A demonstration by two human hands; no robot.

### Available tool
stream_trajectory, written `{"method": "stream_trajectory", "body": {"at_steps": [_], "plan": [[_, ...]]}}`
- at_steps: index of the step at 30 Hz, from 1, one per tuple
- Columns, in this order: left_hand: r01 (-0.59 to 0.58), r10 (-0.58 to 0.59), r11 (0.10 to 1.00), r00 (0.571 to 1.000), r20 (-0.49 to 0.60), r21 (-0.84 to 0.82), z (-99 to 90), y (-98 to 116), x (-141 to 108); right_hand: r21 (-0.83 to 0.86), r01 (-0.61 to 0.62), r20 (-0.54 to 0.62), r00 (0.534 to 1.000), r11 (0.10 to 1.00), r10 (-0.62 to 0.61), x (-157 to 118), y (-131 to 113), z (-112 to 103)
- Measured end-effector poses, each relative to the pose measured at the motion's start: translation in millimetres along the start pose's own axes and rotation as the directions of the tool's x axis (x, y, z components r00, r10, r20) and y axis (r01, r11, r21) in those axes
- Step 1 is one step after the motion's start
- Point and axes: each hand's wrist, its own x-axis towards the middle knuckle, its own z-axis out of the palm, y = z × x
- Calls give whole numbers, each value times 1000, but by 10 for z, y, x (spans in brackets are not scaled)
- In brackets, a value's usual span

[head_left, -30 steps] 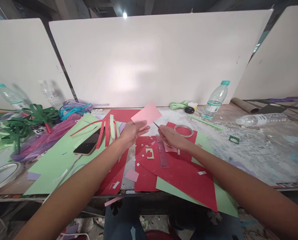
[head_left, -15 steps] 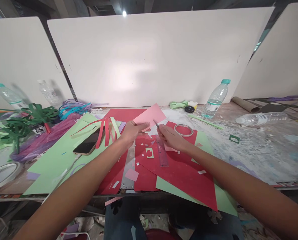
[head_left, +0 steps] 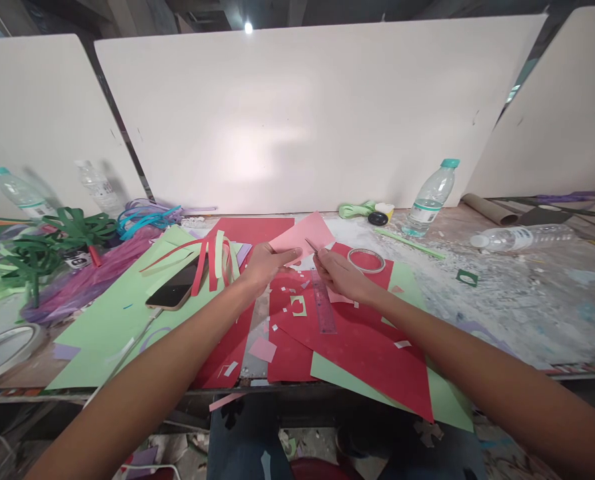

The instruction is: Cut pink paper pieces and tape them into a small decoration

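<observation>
A sheet of pink paper (head_left: pixel 303 235) is pinched by my left hand (head_left: pixel 267 263) at its lower left, held tilted above the table. My right hand (head_left: pixel 338 270) is closed around scissors (head_left: pixel 311 245). Only their slim blades show, lying against the right part of the pink sheet; the handles are hidden in my fingers. Below both hands, red paper (head_left: pixel 367 347) carries a clear ruler (head_left: pixel 323 307), a pale green square with a round hole (head_left: pixel 298 306) and several small scraps.
Left are a phone (head_left: pixel 177 287) on green paper (head_left: pixel 97 340), red strips (head_left: pixel 212 263) and a tape roll (head_left: pixel 7 353). A second tape roll (head_left: pixel 366 261) lies right of my hands. Bottles (head_left: pixel 427 207) stand or lie farther off. A white partition (head_left: pixel 322 120) rises behind the table.
The pink sheet has shifted slightly to the right and down and tilted a little. My right hand with the scissors has barely moved.
</observation>
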Motion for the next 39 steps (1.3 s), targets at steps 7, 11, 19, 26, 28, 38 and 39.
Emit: {"method": "stream_trajectory", "body": {"at_steps": [7,11,19,26,28,38,39], "plan": [[21,-21,1000,1000,-10,8,-2,-16,-5,29,31,-2,1000,999,-31,0,0,4],[25,-25,1000,1000,-8,-4,-5,-13,4,23,34,-10,999,999,-34,-2,-4,9],[-5,5,995,1000,2,-97,8,2,8,31,43,-37,998,999,-42,-16,-24,15],[-6,7,997,1000,6,-79,-2,6,6,65,41,-25,999,997,-39,-13,-28,13],[-7,7,997,1000,-2,-72,1,7,4,65,41,-24,999,997,-40,-14,-27,11],[1,-3,996,1000,-19,-90,25,26,-16,178,48,-22,999,983,-44,-19,-40,18],[2,-4,996,1000,-21,-93,26,27,-17,180,46,-25,999,983,-42,-20,-46,21]]}}
